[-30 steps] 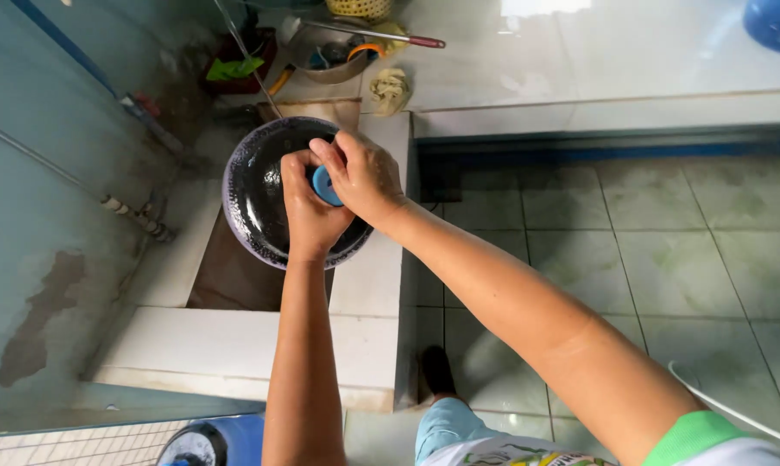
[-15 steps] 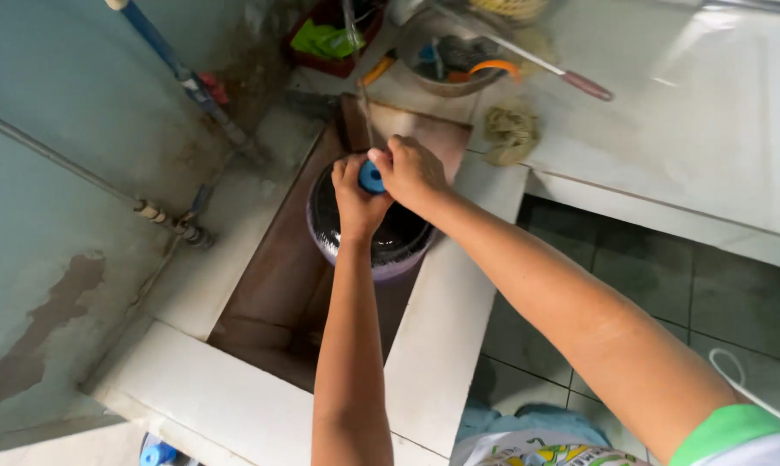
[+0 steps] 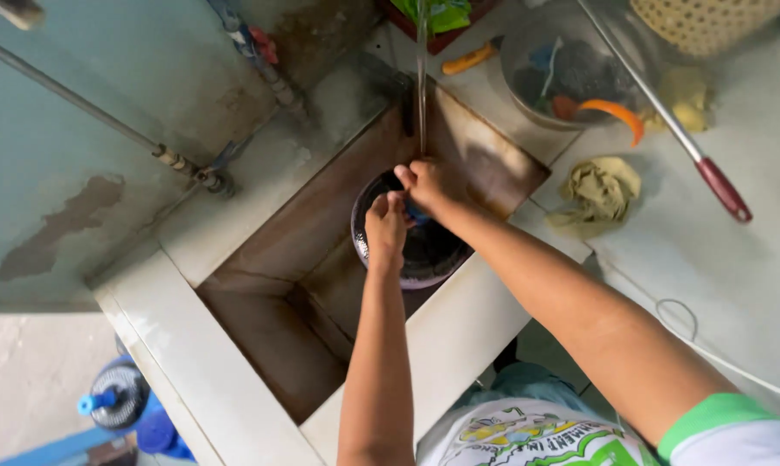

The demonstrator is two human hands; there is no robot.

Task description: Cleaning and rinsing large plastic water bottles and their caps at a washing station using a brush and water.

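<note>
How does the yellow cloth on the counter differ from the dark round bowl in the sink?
The yellow cloth lies crumpled and untouched on the white counter; the dark bowl sits in the sink under both hands. The cloth is soft and shapeless; the bowl is rigid and round. The cloth lies clear of the water stream, which falls at the bowl. The left hand and right hand meet over the bowl's rim.

I see open room in the near half of the sink (image 3: 260, 336); the far end is crowded by the dark bowl (image 3: 424, 250), the water stream (image 3: 422, 78) above it; a long-handled tool (image 3: 666, 121) crosses the counter (image 3: 735, 285).
</note>
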